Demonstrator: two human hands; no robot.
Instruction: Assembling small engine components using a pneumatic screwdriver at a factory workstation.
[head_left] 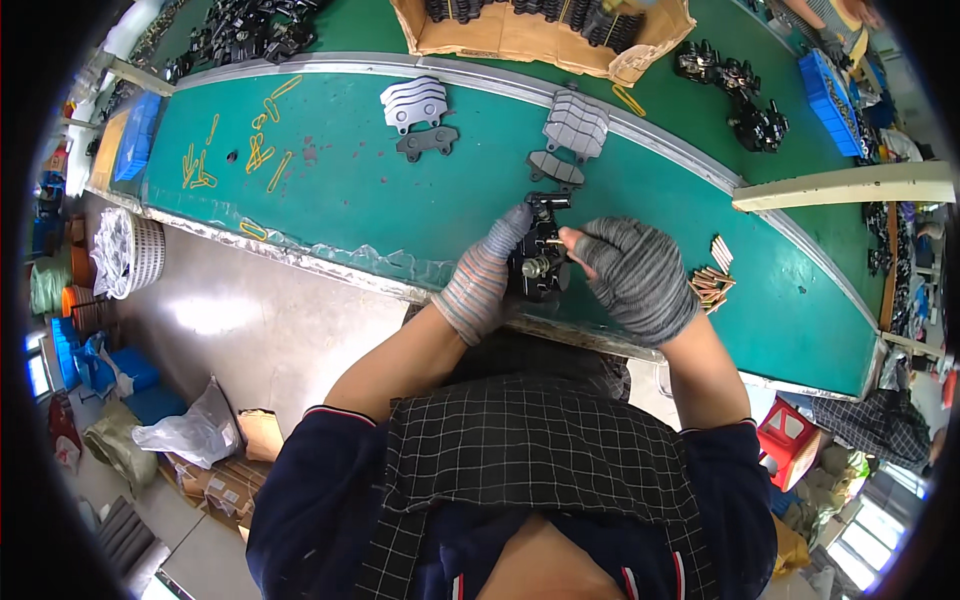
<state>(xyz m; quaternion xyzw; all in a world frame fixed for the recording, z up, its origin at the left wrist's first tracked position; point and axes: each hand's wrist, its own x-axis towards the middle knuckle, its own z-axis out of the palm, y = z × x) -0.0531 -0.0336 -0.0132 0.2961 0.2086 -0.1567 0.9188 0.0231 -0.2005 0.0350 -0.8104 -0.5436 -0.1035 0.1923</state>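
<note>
Left hand [485, 270]: grip closed round black metal part [538, 265] | right hand [635, 272]: grip pinching brass-coloured pin [554, 241] at it | green surface [340, 205] beneath

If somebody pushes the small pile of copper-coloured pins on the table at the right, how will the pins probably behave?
The copper-coloured pins would probably roll or scatter, since they look slim and lie loosely crossed on the green tabletop. Each is likely stiff, as they look straight. Their metallic look suggests they may be rather heavy for their size.

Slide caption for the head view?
Gloved left hand grips a black metal part over the green bench, right hand at its side.
</note>
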